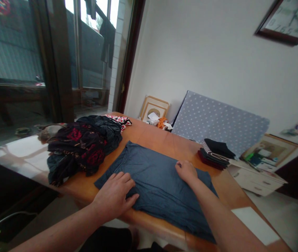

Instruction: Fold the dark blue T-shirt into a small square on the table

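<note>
A blue-grey garment (156, 171) lies spread flat on the wooden table in front of me, with light creases across it. I cannot make out which kind of garment it is. My left hand (116, 192) rests palm down on its near left part, fingers extended and thumb apart. On the right side of the cloth, my right hand (186, 170) has its fingers curled in. The fabric around that hand lies flat, and no fold of it shows between the fingers.
A heap of dark, crumpled clothes (86, 143) covers the table's left end. Folded clothes (216, 153) are stacked at the far right. A white sheet (255, 224) lies near the right edge of the table (164, 136). Beyond stand a dotted blue panel (217, 117) and a low white cabinet (254, 178).
</note>
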A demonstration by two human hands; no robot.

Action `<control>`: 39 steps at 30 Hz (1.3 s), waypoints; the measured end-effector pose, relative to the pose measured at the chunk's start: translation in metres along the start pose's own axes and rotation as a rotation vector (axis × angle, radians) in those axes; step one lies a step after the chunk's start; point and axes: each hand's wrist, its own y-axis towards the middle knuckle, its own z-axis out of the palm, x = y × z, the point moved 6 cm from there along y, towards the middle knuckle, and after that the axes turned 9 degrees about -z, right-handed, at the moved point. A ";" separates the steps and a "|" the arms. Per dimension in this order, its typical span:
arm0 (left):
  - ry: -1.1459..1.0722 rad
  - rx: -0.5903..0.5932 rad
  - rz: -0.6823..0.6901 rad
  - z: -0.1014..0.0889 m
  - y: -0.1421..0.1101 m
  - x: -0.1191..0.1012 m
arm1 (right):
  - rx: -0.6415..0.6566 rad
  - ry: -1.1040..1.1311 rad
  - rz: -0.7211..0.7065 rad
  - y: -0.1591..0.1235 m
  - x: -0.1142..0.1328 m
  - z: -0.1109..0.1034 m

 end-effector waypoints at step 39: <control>-0.057 -0.022 -0.150 0.001 -0.001 0.008 | -0.008 0.111 -0.295 0.079 0.146 0.019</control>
